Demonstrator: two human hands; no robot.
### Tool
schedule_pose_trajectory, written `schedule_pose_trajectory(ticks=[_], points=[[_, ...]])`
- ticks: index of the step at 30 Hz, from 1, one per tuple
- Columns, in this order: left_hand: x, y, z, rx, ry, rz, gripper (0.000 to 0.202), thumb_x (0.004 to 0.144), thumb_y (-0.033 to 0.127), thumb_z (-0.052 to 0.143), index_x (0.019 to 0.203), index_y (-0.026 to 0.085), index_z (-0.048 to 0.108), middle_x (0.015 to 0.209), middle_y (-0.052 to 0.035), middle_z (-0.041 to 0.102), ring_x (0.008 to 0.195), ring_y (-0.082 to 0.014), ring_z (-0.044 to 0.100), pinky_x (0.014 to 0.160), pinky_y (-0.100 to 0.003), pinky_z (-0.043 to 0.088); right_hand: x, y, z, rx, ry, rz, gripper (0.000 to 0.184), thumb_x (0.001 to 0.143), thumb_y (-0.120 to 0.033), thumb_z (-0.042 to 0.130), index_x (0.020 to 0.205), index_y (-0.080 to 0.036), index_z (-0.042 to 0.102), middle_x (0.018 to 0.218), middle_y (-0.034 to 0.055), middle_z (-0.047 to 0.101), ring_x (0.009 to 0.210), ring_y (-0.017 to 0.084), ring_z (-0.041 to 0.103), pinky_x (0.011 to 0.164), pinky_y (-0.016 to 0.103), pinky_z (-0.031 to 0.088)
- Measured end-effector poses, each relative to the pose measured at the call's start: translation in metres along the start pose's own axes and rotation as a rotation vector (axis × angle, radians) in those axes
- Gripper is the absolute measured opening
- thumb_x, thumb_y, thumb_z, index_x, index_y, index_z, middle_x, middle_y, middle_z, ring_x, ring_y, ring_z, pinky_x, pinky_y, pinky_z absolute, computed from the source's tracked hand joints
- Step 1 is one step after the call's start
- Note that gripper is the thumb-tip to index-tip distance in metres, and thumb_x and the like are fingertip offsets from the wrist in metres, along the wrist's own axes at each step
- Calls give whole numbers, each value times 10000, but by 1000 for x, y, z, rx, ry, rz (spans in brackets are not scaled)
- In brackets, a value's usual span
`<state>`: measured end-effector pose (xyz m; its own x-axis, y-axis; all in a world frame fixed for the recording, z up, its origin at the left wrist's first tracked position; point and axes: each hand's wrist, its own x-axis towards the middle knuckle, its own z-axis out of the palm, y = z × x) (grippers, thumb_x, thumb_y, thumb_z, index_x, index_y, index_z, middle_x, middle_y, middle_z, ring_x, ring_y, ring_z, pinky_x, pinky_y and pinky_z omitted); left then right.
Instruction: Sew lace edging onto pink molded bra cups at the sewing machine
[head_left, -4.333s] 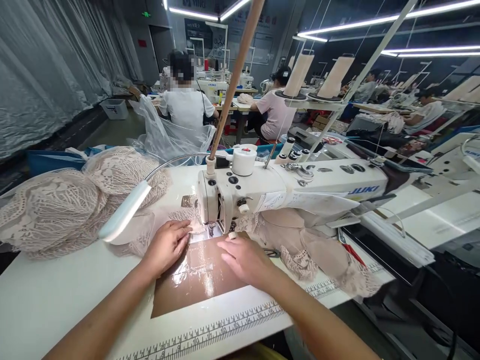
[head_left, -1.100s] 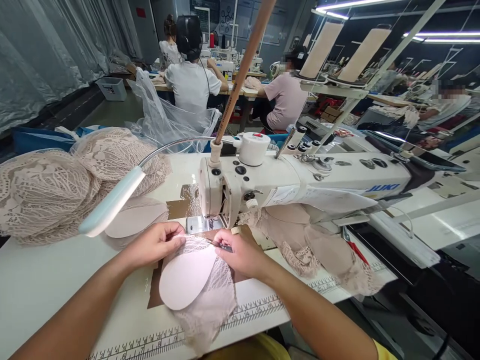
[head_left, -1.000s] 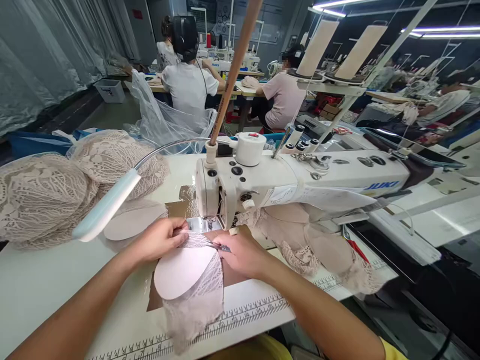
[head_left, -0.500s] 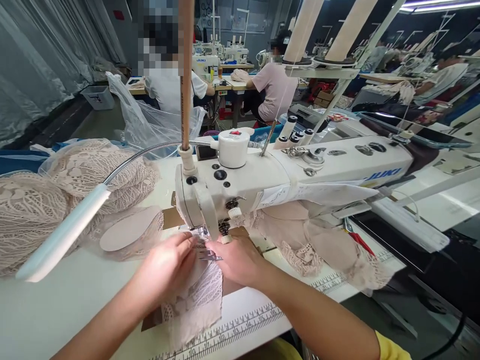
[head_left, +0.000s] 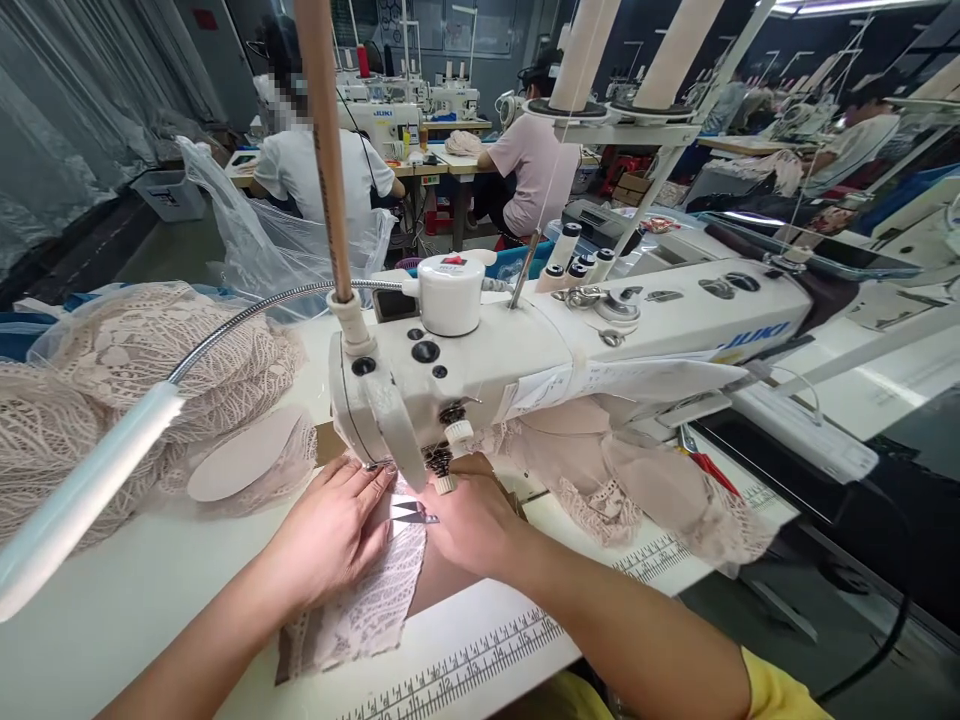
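Observation:
Beneath the head of the white sewing machine [head_left: 480,370] lies a strip of pale pink lace fabric [head_left: 375,610], its lower end reaching toward the table's front edge. My left hand [head_left: 337,525] rests flat on the lace, fingers stretched toward the presser foot and thumb apart. Thread snips [head_left: 409,512] are held in my right hand [head_left: 472,520], with the pointed metal blades sticking out leftward over the lace. The right fingertips are partly hidden behind the machine's tension knobs. The needle area is mostly covered by the machine head and my fingers.
Lace pieces in clear plastic [head_left: 172,360] heap up at left, beside an oval cup [head_left: 247,465]. A lamp [head_left: 90,500] juts over the table. More lace pieces [head_left: 637,480] and red-handled scissors [head_left: 712,472] lie right. A ruler strip [head_left: 480,665] runs along the front. Co-workers sit ahead.
My left hand has flattened and spread out more on the lace. The lace's lower end has shifted left, and the snips' blades show more clearly. The whole view has moved slightly.

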<state>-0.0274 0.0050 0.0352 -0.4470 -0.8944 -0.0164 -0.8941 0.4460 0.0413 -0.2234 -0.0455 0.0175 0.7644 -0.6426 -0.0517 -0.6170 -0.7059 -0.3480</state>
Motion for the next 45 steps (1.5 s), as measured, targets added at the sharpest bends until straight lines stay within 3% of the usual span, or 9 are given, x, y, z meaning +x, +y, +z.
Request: schedule_pose_trajectory(ticks=[8,13,16,20,26,31,37,41,45], points=[[4,-9,-4,-28,20,71,304,789,172,446,1035,145,624,889,-118,658,872,-295,595,769,-430,448,-3,1,-5,-2,4,-58,184,832,-205,493,954,-196,630,789,36,619,608,154,514,482,268,264],[-6,-6,10,-44,201,142,368,836,109,427,1162,117,597,1071,-150,679,959,-293,610,854,-466,443,-6,2,-4,-33,24,-76,239,835,-188,491,1036,-208,620,876,49,634,655,161,526,514,273,286],[-7,-5,17,-76,265,159,367,864,104,414,1180,127,598,1065,-141,694,919,-266,634,843,-445,466,-5,1,-2,-51,10,-71,186,834,-187,498,959,-199,634,890,55,637,689,166,538,544,271,313],[-3,-8,18,-123,248,149,322,865,107,411,1087,135,642,1003,-142,704,911,-267,642,828,-433,485,-4,-1,-1,-70,-19,-54,153,831,-184,492,887,-191,634,911,58,644,693,167,547,552,275,332],[0,-11,14,-153,268,146,313,899,105,363,961,165,664,855,-118,703,820,-243,646,810,-419,491,-3,-1,3,-98,-16,-59,391,797,-152,492,1180,-205,552,875,58,639,682,178,563,547,280,348],[0,-8,11,-194,286,150,335,923,122,333,936,175,663,705,-73,686,671,-194,619,729,-348,517,-3,-2,4,-154,-5,-64,367,793,-140,489,1148,-201,562,821,59,630,647,183,565,522,283,336],[3,-13,13,-254,220,101,261,884,125,397,966,168,641,941,-112,695,827,-216,614,723,-333,514,0,-5,7,-186,-41,-30,474,789,-156,524,1260,-192,493,831,88,642,651,197,587,500,267,326],[3,-18,15,-247,189,31,216,844,117,435,943,154,624,868,-104,669,809,-229,595,716,-341,502,2,-5,6,-175,-92,-16,462,788,-160,531,1248,-191,502,849,95,656,653,197,587,487,262,302],[0,-18,20,-222,203,-5,240,848,115,395,884,151,629,791,-99,643,761,-232,592,718,-363,497,0,-4,4,-105,0,-36,398,795,-158,525,1190,-199,529,824,61,649,641,176,574,486,260,289]])
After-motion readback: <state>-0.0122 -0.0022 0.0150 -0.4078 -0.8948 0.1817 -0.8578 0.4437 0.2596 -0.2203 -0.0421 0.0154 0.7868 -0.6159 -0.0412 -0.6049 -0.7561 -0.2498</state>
